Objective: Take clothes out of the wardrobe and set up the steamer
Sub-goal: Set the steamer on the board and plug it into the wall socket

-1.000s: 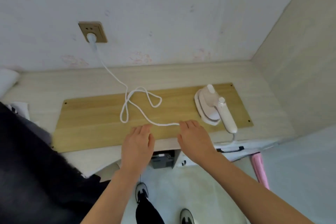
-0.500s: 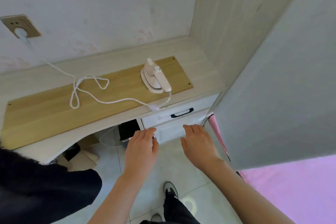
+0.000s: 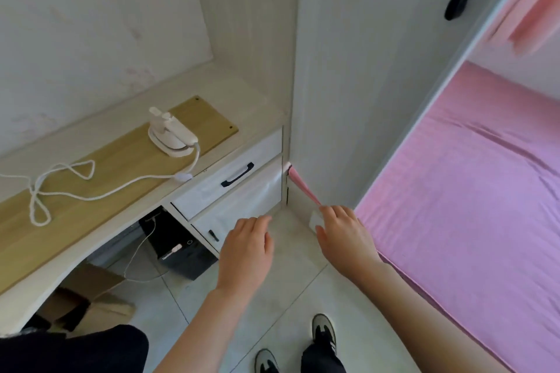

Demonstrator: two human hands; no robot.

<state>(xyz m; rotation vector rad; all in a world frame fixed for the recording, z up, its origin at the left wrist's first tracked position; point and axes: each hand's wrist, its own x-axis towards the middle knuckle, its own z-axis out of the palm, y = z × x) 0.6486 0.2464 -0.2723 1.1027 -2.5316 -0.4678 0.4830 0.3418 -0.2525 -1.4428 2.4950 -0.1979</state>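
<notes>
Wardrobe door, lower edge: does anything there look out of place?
Yes. A strip of pink cloth sticks out at the foot of the wardrobe door, beside the drawers, as if caught there.

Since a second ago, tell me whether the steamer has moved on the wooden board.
No. The steamer still sits near the wooden board's right end; only the camera turned.
</notes>
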